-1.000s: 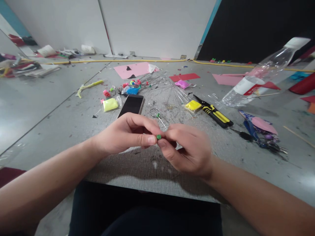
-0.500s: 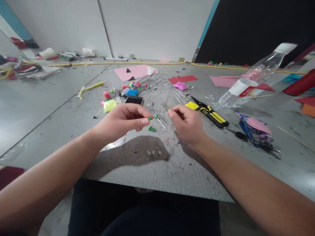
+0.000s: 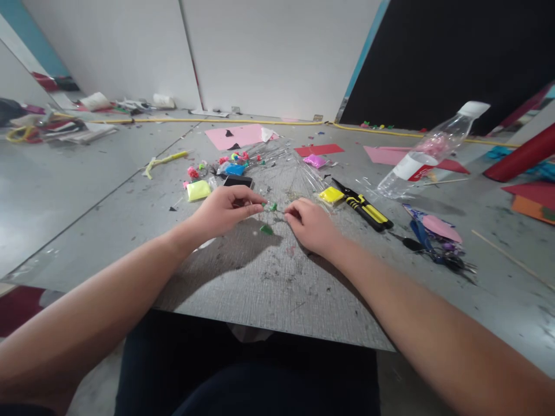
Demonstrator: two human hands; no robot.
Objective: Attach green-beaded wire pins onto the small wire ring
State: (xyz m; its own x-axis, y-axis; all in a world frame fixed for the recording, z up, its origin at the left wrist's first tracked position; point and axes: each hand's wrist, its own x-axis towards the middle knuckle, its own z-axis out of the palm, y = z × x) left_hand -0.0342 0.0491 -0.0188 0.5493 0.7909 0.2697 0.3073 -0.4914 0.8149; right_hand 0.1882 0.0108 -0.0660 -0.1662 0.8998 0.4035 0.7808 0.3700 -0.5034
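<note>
Head view of two bare hands meeting over the middle of a grey surface (image 3: 269,289). The left hand (image 3: 225,211) is closed in a pinch, thumb against forefinger, on a small green piece (image 3: 273,206) that sits on a thin wire; whether the right hand (image 3: 310,224), loosely curled with its fingertips drawn together at the wire's other end, actually grips it cannot be told. A second green scrap (image 3: 266,230) lies on the surface just near of the pinch, between the two hands. Far of the left hand lie a dark phone (image 3: 238,181), a pale yellow clay block (image 3: 198,190) to its left, and a cluster of pink, blue and green bits. Just far and right of the right hand sits a yellow block (image 3: 332,195), touching black-and-yellow cutters (image 3: 364,207). Farther right, a clear plastic bottle (image 3: 427,151) lies tilted with its white cap to the far right; near it are scissors (image 3: 436,251) and a pink paper cutout. Pink paper sheets (image 3: 236,136) and a red sheet lie at the far side, before a yellow cord (image 3: 243,122), white wall panels and a black panel.
</note>
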